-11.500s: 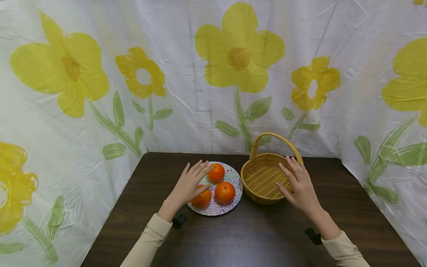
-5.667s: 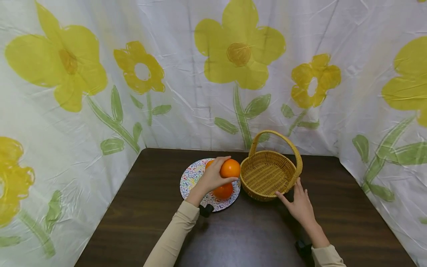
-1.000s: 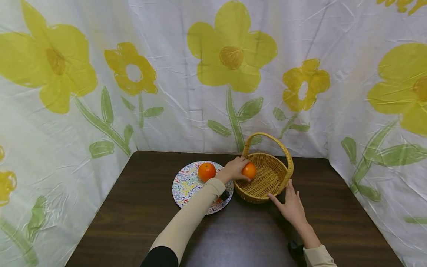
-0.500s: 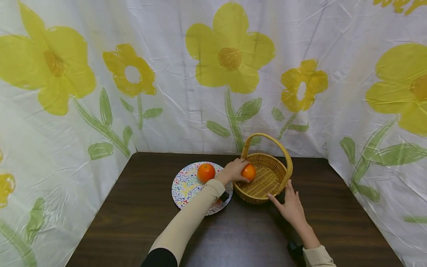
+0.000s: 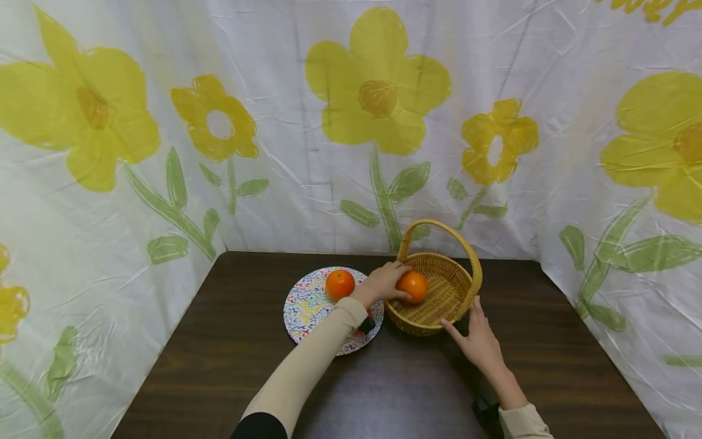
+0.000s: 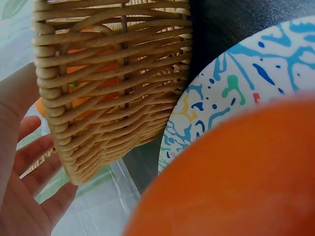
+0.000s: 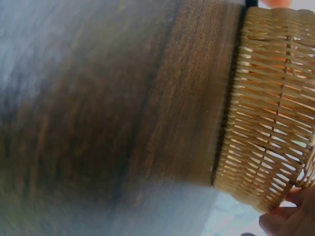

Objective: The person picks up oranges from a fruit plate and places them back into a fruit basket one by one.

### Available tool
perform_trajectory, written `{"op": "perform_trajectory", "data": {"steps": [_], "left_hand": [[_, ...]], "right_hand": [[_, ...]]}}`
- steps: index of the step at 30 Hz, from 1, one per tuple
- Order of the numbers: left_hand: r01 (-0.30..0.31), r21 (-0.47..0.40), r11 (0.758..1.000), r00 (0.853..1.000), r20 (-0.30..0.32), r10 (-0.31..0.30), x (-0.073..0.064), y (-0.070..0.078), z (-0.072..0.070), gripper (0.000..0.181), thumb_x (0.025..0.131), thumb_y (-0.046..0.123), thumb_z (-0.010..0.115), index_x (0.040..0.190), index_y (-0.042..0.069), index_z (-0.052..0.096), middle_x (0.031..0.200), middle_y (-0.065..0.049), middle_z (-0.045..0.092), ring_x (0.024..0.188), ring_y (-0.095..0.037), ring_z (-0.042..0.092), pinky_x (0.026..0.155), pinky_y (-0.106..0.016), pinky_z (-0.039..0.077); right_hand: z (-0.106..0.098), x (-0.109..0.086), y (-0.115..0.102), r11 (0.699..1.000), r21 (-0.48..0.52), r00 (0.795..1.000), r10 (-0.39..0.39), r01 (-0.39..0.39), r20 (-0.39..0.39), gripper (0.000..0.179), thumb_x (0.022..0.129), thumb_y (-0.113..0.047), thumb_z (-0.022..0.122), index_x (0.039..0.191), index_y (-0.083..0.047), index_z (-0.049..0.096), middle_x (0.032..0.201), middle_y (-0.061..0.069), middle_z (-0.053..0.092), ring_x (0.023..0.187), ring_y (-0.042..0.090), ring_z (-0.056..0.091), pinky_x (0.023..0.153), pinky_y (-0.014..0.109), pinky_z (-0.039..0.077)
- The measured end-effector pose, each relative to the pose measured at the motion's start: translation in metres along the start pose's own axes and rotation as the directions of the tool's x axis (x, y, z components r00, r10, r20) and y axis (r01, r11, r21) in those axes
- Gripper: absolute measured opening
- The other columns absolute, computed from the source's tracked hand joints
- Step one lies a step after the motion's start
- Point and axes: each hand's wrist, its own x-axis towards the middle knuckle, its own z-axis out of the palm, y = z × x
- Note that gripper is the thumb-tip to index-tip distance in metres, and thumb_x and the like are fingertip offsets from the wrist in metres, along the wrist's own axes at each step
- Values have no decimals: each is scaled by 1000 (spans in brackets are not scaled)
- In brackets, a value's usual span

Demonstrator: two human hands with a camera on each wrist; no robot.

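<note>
Just past the fingertips of the left hand [image 5: 382, 282], an orange [image 5: 415, 286] sits inside the basket [image 5: 419, 326], toward the side of it nearest that hand. The hand reaches over the rim there, fingers and thumb apart, one on either side of the orange; whether any fingertip touches the fruit, I cannot tell. Through the weave, the left wrist view shows patches of the same orange between thumb and fingers.

Across the basket from that grip, the right hand [image 5: 482, 342] rests on the near right side, its fingers spread, the thumb at the rim and the fingertips by the foot of the handle [image 5: 476, 271], which arches above both hands.

Behind the left hand, under its wrist, lies the plate [image 5: 304, 308], close beside the basket. A second orange [image 5: 340, 285] sits on it, farther from the person than the left wrist. A third orange [image 6: 246, 182] is right below that wrist, mostly hidden by it from above and blurred in the wrist view.

Beneath both hands spreads the dark table [image 5: 219, 366]; beyond them hangs a white cloth [image 5: 296, 201] with yellow flowers [image 5: 378, 97].
</note>
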Motion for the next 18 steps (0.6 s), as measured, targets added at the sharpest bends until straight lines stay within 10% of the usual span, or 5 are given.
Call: {"op": "perform_trajectory", "data": {"steps": [18], "left_hand": [[5, -68, 998, 998, -66, -10, -18, -5, -11, 65, 84, 46, 63, 139, 15, 44, 137, -5, 46, 121, -23, 46, 97, -37, 43]], "right_hand": [[-1, 0, -1, 1000, -16, 1000, 15, -15, 17, 98, 88, -61, 46, 147, -11, -14, 153, 18, -10, 133, 48, 20, 72, 55, 47]]}}
